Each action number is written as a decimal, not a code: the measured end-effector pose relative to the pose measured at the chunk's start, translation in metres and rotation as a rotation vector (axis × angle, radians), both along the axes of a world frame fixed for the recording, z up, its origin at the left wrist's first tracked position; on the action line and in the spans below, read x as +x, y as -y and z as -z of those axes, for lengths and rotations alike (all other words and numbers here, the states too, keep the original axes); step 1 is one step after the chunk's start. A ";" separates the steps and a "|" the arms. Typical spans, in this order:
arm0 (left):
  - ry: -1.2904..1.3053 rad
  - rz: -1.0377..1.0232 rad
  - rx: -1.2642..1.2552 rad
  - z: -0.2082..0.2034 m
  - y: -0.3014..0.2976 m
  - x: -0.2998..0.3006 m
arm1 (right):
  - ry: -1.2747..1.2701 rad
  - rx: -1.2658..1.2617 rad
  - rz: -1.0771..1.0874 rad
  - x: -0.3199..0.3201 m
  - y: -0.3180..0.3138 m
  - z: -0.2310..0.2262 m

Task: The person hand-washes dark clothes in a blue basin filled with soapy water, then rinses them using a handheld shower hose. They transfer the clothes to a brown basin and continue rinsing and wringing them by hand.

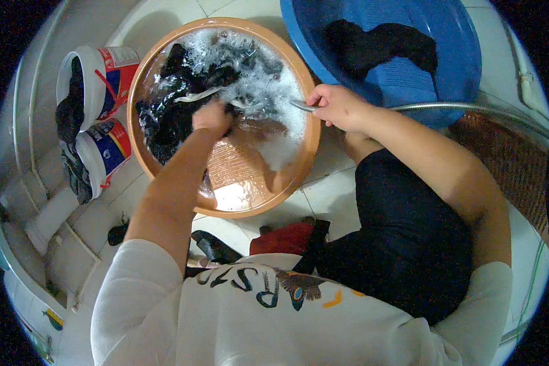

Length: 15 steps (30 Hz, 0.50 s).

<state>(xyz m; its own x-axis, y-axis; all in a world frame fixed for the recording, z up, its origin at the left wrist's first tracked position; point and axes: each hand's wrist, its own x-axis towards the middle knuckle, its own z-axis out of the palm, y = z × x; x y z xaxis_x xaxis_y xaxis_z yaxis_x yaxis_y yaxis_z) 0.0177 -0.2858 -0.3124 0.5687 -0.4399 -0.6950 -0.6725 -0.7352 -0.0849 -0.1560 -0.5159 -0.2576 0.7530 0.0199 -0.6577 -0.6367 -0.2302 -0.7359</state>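
A round orange basin (221,213) holds foamy water and soaked dark clothing (165,125), with a pale strip (198,96) lying across it. Reaching into the basin, my left hand (212,119) is curled like a fist over the dark clothing at the water's surface; its fingertips are hidden. My right hand (337,107) is closed round a flexible metal hose (470,108) near its end, above the basin's right rim. The hose's silver tip (302,106) points left over the foam. A ridged washboard surface (235,168) shows on the near side of the basin.
At the far right stands a blue basin (463,55) with a dark garment (390,46) in it. Two white buckets (82,70) with dark cloth over their rims stand left. A brown mat (500,155) lies right, pale tiles (329,201) between. Pipes run along the left wall.
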 end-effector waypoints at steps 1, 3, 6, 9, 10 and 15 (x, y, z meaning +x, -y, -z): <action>-0.023 0.001 0.049 -0.002 -0.001 0.013 | 0.005 -0.012 -0.013 0.001 0.001 0.001; 0.036 0.111 0.136 0.016 -0.024 0.039 | 0.012 -0.040 -0.029 0.002 0.000 0.000; 0.080 -0.015 0.225 0.021 -0.043 0.057 | 0.012 0.003 0.001 0.000 -0.001 0.002; 0.068 0.201 0.370 0.067 -0.114 0.081 | 0.019 0.005 -0.028 0.003 -0.003 0.004; 0.046 0.358 0.451 0.069 -0.121 0.083 | 0.024 -0.002 -0.039 0.004 -0.003 0.005; 0.153 0.277 0.308 -0.034 -0.067 0.021 | 0.096 -0.004 -0.034 -0.001 -0.008 0.007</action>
